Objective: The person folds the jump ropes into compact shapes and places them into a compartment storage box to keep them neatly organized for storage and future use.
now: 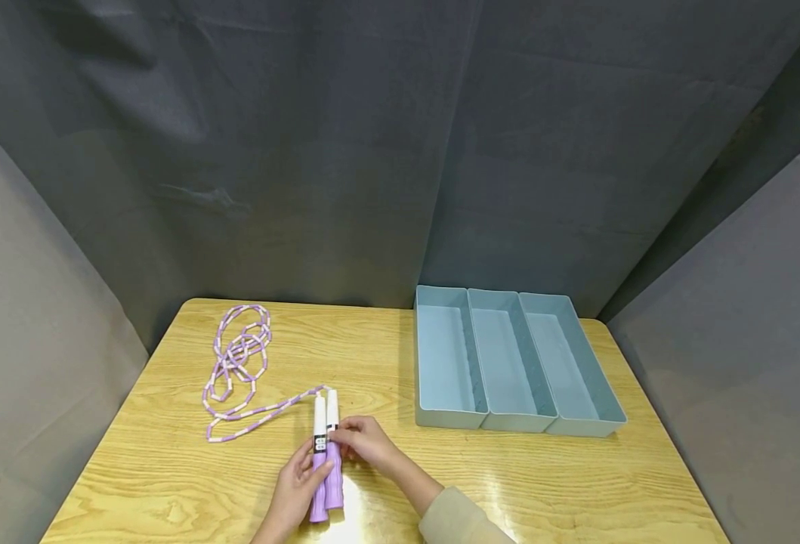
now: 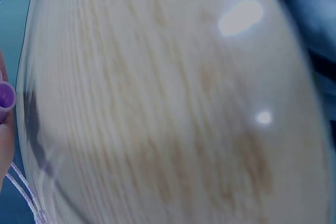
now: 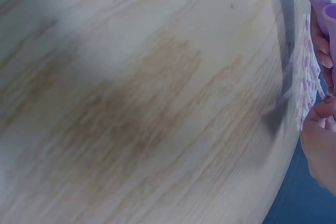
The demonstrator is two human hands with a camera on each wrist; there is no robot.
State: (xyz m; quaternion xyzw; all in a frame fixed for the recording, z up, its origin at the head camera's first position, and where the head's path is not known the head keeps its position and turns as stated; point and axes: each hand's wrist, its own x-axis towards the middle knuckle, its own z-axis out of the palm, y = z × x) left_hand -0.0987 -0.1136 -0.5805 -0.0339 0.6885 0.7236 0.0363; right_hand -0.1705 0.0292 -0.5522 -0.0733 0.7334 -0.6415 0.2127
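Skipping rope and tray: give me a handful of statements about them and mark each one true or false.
1. Both hands hold the two purple handles side by side. True: left hand, right hand.
2. The rope lies inside the blue tray. False: it lies in loose loops on the table, left of the tray.
3. The tray has three compartments. True.
4. One compartment holds a ball. False: all three show only bare blue floor.
5. The rope is purple and white. True.

No legible text anywhere.
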